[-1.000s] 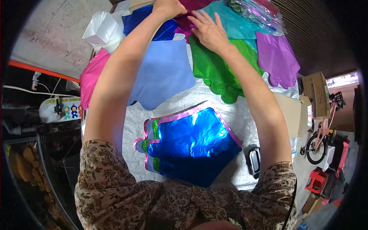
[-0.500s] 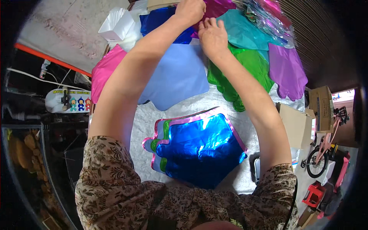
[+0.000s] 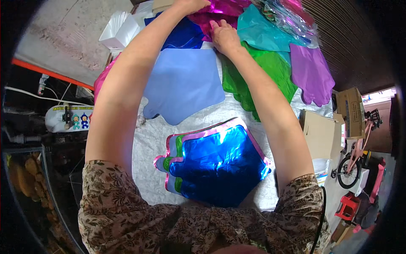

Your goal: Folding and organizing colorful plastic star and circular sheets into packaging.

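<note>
1. Head view: both arms reach to the far end of the bench, which is covered with a crinkled white sheet.
2. The left hand sits at the top edge on the magenta foil sheet; its fingers are cut off by the rim, so I cannot tell whether it grips.
3. The right hand lies flat, fingers together and stretched forward, touching the near edge of the same magenta foil sheet, just beside the green foil sheet.
4. Under the left forearm lies a pale blue foil sheet, with a dark blue foil sheet beyond it.
5. Teal foil and a purple foil sheet lie to the right.
6. Near the body rests a stack of shiny blue foil shapes with pink and green edges showing.
7. Cardboard boxes stand at the right.
</note>
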A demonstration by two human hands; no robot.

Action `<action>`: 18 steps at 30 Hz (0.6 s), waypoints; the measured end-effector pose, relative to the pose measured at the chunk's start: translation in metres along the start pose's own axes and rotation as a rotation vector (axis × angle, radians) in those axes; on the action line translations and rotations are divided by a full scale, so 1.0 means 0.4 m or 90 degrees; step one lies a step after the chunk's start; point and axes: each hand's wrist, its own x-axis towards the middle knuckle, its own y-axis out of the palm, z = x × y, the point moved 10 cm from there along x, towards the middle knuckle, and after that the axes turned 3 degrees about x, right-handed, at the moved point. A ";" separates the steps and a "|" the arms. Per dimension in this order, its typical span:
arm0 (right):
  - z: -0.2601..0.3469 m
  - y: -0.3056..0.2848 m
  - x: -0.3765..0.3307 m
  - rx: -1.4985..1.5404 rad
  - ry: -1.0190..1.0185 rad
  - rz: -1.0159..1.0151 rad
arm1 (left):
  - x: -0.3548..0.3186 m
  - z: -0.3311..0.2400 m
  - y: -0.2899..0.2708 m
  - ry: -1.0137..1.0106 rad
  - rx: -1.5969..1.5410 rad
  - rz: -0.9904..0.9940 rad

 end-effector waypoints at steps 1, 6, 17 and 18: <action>0.002 -0.001 0.001 0.001 -0.003 -0.001 | -0.002 -0.016 -0.021 0.051 -0.011 -0.031; -0.003 0.013 0.020 -0.028 -0.045 -0.078 | 0.028 -0.016 -0.005 -0.026 0.227 -0.004; -0.016 0.024 0.055 0.036 -0.048 0.008 | 0.061 0.234 -0.349 -0.269 -0.296 -0.334; -0.045 0.025 0.055 0.021 -0.033 -0.001 | 0.065 0.225 -0.353 -0.314 -0.398 -0.329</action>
